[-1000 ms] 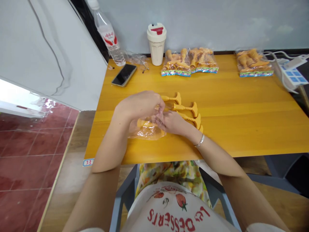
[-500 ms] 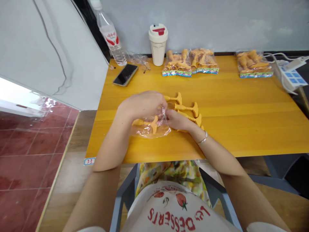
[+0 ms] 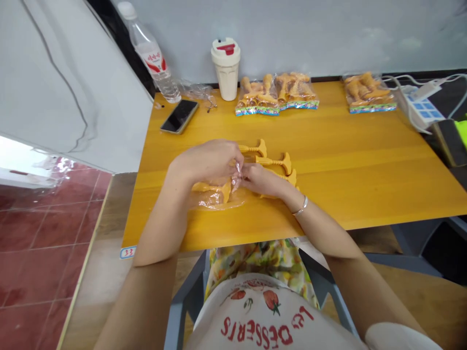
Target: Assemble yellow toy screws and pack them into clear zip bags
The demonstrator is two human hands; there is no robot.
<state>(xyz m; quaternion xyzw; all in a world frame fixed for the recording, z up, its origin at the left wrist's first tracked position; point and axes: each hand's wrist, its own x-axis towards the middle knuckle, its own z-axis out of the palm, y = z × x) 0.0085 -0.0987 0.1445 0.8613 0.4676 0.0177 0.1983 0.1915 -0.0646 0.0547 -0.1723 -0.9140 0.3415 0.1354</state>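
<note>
left hand [image 3: 204,163] and right hand [image 3: 263,180] grip narrowly, pinching the clear plastic bag [image 3: 215,200] shut-tight at its mouth; an orange t-shaped plastic piece [image 3: 209,187] lies inside at 7 o'clock on the tabletop [image 3: 346,184], loose orange pieces [image 3: 273,160] at 3 o'clock.

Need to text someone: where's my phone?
In the head view, the black smartphone lies at the far left of the wooden table, just beside the plastic water bottle and left of the cream travel mug.
</note>
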